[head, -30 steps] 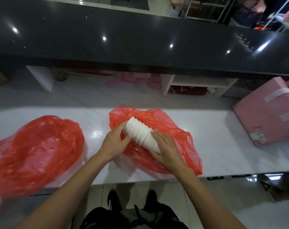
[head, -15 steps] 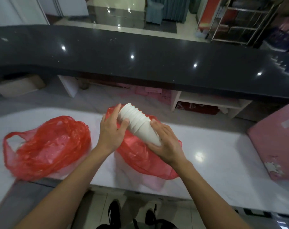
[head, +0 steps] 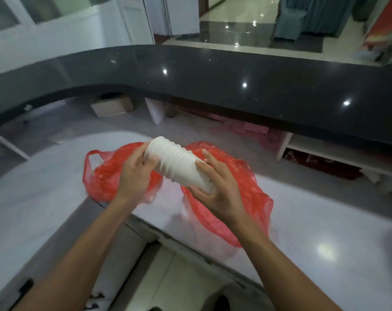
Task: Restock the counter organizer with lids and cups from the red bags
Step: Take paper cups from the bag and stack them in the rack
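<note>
- Our left hand [head: 135, 173] had its fingers [head: 139, 153] curled round the wide end of the cup stack [head: 179, 163], and our right hand [head: 219, 187] gripped the narrow bottom end, so both were grasping it.
- The stack sat tilted in the air, just above the two red bags [head: 244, 176] lying on the white bench [head: 325, 221].
- Progress-wise, we'd say early days: cups out of the bag, but no organizer in view, so the actual restocking was still left, lids too.
- Compared with half a second before, we'd lifted the stack a bit higher and our view had swung up and left, showing more of the black counter [head: 213, 86].
</note>
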`<action>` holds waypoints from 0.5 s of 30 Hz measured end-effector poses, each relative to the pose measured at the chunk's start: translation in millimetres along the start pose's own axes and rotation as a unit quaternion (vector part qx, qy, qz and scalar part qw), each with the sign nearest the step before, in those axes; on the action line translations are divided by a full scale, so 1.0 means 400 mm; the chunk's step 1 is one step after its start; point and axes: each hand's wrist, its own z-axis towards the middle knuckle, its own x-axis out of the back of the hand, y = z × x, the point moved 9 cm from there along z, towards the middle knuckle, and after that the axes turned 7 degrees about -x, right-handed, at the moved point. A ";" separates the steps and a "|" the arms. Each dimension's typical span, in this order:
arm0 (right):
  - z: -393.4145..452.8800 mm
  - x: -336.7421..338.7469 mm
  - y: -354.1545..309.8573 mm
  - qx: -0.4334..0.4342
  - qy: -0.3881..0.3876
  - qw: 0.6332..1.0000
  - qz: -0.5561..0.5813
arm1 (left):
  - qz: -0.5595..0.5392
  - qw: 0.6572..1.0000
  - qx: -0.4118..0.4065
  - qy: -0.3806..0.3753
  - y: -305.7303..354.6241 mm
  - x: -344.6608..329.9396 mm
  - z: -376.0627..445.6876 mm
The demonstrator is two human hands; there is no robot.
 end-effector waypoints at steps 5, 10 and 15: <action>-0.015 -0.164 -0.151 0.044 -0.104 0.992 0.054 | 0.028 0.993 0.039 0.111 -0.047 0.253 -0.121; -0.054 -0.291 -0.362 0.051 -0.114 0.980 0.156 | -0.033 0.963 0.084 0.252 -0.103 0.548 -0.338; -0.208 -0.468 -0.671 0.056 -0.171 0.952 0.248 | -0.107 0.907 0.131 0.385 -0.143 0.852 -0.649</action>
